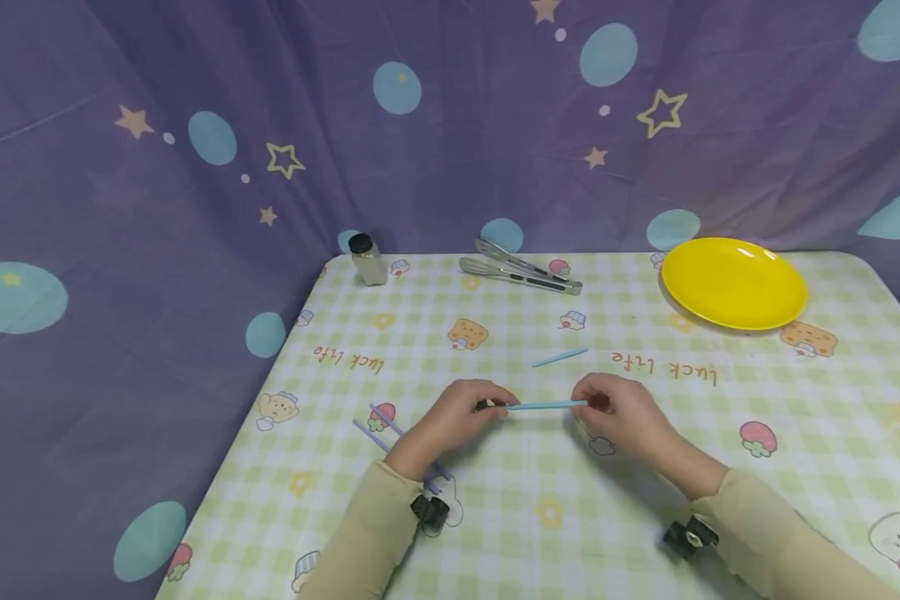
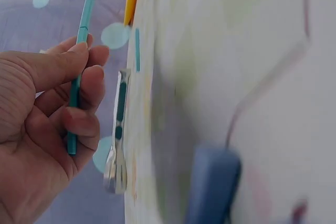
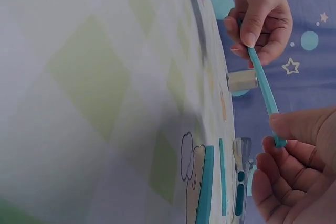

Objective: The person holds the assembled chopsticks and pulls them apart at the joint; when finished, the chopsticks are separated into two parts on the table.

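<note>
A light-blue chopstick (image 1: 543, 406) stretches between my two hands, level above the table. A thin joint line crosses it near the left fingertips in the left wrist view. My left hand (image 1: 461, 412) grips one end, which runs back across its palm. Pinched between thumb and fingers of my right hand (image 1: 622, 412) is the other end. On the cloth beyond lies a short light-blue stick (image 1: 560, 357). Another teal stick (image 3: 206, 184) lies below the right hand in the right wrist view. Two purple chopsticks (image 1: 386, 419) lie partly hidden under my left forearm.
Metal tongs (image 1: 521, 275) lie at the table's back edge. A shaker jar (image 1: 367, 260) with a black lid stands at the back left. At the back right is a yellow plate (image 1: 735, 283). A purple curtain (image 1: 450, 150) hangs behind the checked tablecloth (image 1: 615, 533).
</note>
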Demonstrator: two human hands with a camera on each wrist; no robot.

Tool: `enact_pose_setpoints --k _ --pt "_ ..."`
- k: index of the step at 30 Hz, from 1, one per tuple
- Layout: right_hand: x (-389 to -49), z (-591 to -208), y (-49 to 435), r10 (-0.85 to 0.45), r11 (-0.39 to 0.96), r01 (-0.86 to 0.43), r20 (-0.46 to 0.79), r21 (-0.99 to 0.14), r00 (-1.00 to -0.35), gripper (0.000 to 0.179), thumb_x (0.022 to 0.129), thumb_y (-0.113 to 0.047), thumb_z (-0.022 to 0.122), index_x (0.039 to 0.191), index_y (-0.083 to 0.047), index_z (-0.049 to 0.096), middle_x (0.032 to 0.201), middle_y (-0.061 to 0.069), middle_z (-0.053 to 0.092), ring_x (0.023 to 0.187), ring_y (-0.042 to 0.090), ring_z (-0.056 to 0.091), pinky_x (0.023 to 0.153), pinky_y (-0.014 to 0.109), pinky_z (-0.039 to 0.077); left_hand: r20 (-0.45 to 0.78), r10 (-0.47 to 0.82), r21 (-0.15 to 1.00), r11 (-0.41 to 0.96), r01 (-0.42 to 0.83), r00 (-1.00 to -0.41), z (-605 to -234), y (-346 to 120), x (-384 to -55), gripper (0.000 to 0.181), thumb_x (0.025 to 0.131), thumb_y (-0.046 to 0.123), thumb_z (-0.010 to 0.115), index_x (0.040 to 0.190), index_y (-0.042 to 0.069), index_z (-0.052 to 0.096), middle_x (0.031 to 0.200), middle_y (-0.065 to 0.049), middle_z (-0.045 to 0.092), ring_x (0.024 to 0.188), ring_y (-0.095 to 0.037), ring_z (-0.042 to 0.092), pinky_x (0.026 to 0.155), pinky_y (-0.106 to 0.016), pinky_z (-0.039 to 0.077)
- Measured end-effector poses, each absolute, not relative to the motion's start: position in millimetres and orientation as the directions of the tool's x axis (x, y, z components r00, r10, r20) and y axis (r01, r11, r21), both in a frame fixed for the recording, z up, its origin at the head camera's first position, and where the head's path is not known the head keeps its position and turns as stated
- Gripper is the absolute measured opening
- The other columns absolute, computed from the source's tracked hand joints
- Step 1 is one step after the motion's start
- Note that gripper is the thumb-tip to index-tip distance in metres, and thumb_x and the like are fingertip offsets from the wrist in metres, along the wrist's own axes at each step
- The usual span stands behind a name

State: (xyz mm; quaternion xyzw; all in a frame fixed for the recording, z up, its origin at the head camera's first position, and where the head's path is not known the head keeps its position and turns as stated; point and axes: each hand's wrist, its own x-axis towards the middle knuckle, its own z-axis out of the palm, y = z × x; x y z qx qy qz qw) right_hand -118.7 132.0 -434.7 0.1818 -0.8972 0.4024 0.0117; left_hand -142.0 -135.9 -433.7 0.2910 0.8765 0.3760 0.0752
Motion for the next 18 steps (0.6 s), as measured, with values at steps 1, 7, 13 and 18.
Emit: enact_pose_setpoints --k 1,7,13,18 --pt "-119.1 -434.7 132.0 -0.319 0.612 -0.343 0.174 -0.713 -0.932 0.012 0.084 -0.009 0.076 0.084 -0.017 0.067 0.079 -0.009 0.063 0.070 0.009 0.055 0.066 0.028 0.048 0.087 0.571 0.701 0.547 0.457 -0.816 -433.5 -132.8 -141.5 0.017 0.090 0.009 0.070 0.106 0.014 0.076 0.099 0.002 0.072 0.079 -0.006 0.059 0.072 -0.024 0.048" --pt "-119.2 -437.9 129.2 -0.382 0.585 -0.438 0.245 -0.682 -0.891 0.012 0.083 -0.008 0.077 0.088 -0.017 0.072 0.088 -0.008 0.069 0.076 0.007 0.060 0.070 0.032 0.052 0.080 0.598 0.707 0.530 0.469 -0.797 -432.5 -115.9 -140.3 0.017 0.092 0.009 0.068 0.105 0.015 0.076 0.100 0.003 0.072 0.080 -0.004 0.058 0.072 -0.021 0.047" --pt "-119.5 -438.1 129.2 -0.460 0.580 -0.504 0.253 -0.640 -0.851 0.009 0.085 -0.013 0.076 0.092 -0.019 0.076 0.088 -0.012 0.071 0.077 0.001 0.062 0.070 0.029 0.053 0.064 0.634 0.706 0.517 0.484 -0.771 -429.8 -104.4 -140.2 0.017 0.093 0.011 0.067 0.107 0.015 0.075 0.101 0.003 0.071 0.082 -0.002 0.059 0.071 -0.020 0.046" --pt "-118.8 -437.1 134.7 -0.492 0.565 -0.517 0.240 -0.643 -0.837 0.010 0.086 -0.016 0.075 0.095 -0.021 0.077 0.089 -0.013 0.072 0.075 -0.001 0.061 0.067 0.027 0.051 0.061 0.654 0.702 0.509 0.499 -0.754 -429.9 -98.8 -140.8 0.018 0.093 0.012 0.067 0.109 0.016 0.075 0.101 0.005 0.071 0.083 0.001 0.059 0.072 -0.018 0.046"
